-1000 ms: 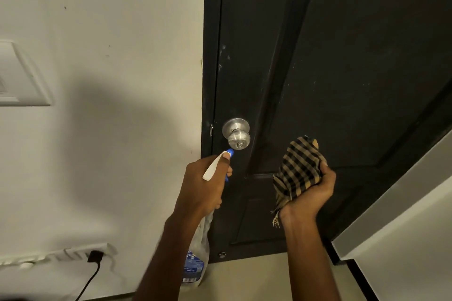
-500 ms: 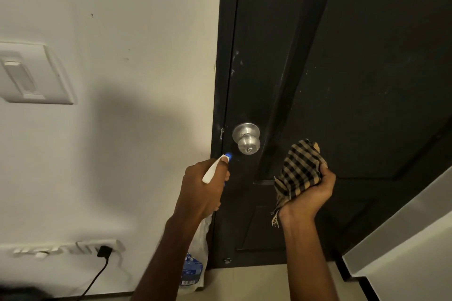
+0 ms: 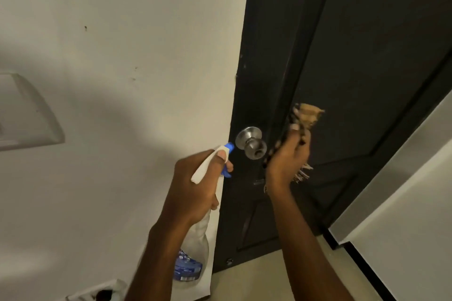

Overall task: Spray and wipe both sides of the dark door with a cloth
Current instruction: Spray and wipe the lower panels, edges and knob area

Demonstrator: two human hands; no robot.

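Your left hand (image 3: 195, 186) gripped the spray bottle (image 3: 195, 247) by its neck while your right hand (image 3: 286, 159) clutched the soft, limp checked cloth (image 3: 309, 115), best kept wadded, at the dark door (image 3: 367, 56) beside the knob (image 3: 252, 143).

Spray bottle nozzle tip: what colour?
Blue nozzle tip on a white spray head; head view shows it best.

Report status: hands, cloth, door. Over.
Left hand grips clear plastic spray bottle, blue nozzle by round silver doorknob. Right hand holds checked tan-and-black cloth at dark panelled door. Doorknob sits beside cloth.
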